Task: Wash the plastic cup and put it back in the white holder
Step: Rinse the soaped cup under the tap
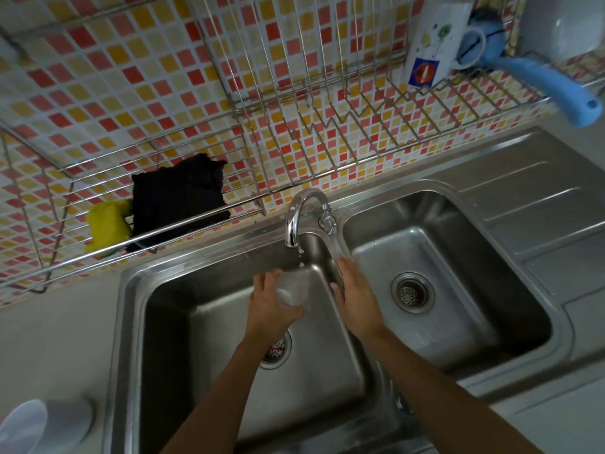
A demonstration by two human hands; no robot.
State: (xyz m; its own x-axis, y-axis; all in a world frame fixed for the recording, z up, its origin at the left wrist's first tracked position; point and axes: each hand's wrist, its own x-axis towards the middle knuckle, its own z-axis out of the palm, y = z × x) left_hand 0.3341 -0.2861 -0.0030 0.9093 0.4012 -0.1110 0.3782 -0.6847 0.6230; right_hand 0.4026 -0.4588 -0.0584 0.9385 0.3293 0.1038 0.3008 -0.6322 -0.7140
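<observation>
Two basins (203, 339) (451, 290), one tap (296, 213) — one cup (293, 290)

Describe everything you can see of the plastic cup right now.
The plastic cup is clear and colourless, thin-walled, and looks wet inside. The left hand grips it from its left side, fingers curled round the wall. It hangs tilted over the left basin, just below the faucet spout, from which a few drops fall. The right hand is beside it with straight fingers and appears not to touch it. Its rim is too blurred to make out.
</observation>
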